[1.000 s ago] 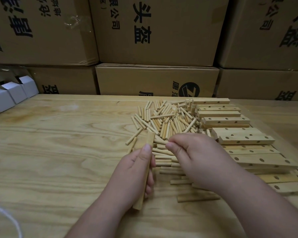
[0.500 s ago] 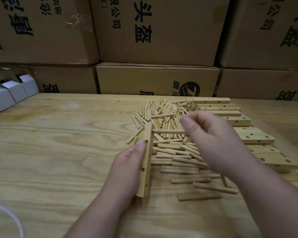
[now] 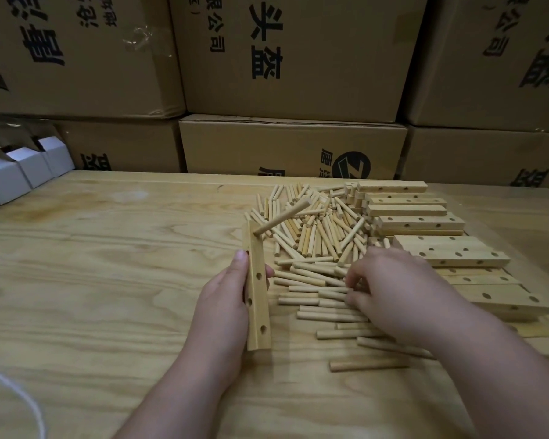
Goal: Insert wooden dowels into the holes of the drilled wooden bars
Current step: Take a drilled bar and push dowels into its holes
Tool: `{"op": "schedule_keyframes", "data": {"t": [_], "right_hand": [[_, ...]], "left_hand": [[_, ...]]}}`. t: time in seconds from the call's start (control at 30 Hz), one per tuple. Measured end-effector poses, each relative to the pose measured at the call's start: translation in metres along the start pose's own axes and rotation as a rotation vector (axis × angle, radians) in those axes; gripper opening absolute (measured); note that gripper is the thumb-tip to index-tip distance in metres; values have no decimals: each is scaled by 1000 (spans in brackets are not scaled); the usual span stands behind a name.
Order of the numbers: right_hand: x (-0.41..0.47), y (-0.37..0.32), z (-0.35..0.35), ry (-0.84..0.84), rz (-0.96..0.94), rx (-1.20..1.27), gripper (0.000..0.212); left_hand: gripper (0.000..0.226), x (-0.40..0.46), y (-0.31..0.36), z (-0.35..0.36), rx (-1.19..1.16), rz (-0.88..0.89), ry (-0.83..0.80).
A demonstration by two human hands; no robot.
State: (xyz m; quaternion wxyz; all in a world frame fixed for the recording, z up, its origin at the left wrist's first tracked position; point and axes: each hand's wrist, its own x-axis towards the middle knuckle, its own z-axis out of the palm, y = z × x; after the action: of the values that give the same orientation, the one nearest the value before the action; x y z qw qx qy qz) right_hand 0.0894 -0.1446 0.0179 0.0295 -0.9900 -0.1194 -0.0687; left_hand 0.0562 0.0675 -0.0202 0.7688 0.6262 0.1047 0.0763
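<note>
My left hand (image 3: 225,299) grips a drilled wooden bar (image 3: 258,299) that stands almost upright on the table, its holes facing right. One dowel (image 3: 281,216) sticks out of the bar's top hole, pointing up and right. My right hand (image 3: 390,293) rests palm down on the near part of the loose dowel pile (image 3: 314,236), fingers curled on dowels there; whether it holds one is hidden. A stack of drilled bars (image 3: 457,255) lies to the right of the pile.
Stacked cardboard boxes (image 3: 292,147) wall off the far edge of the wooden table (image 3: 108,280). Small white boxes (image 3: 29,166) sit at the far left. A white cord (image 3: 23,403) curves at the near left corner.
The dowel that my right hand carried is now stuck in the bar's top hole. My right hand has let go and dropped back onto the near dowels. The bar stands more upright.
</note>
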Motion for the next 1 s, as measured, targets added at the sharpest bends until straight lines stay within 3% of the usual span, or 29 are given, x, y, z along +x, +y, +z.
{"op": "schedule_keyframes", "data": {"t": [0.27,0.53,1.0], "right_hand": [[-1,-4,2,69,-1,1,13],[-2,-4,4,-14,-29,42,21],[-2,-7,6,35,-25,134,12]], "left_hand": [[53,-3,4,4,1,22,-17],[54,-3,3,4,31,37,-24],[54,-2,1,2,5,50,-38]]}}
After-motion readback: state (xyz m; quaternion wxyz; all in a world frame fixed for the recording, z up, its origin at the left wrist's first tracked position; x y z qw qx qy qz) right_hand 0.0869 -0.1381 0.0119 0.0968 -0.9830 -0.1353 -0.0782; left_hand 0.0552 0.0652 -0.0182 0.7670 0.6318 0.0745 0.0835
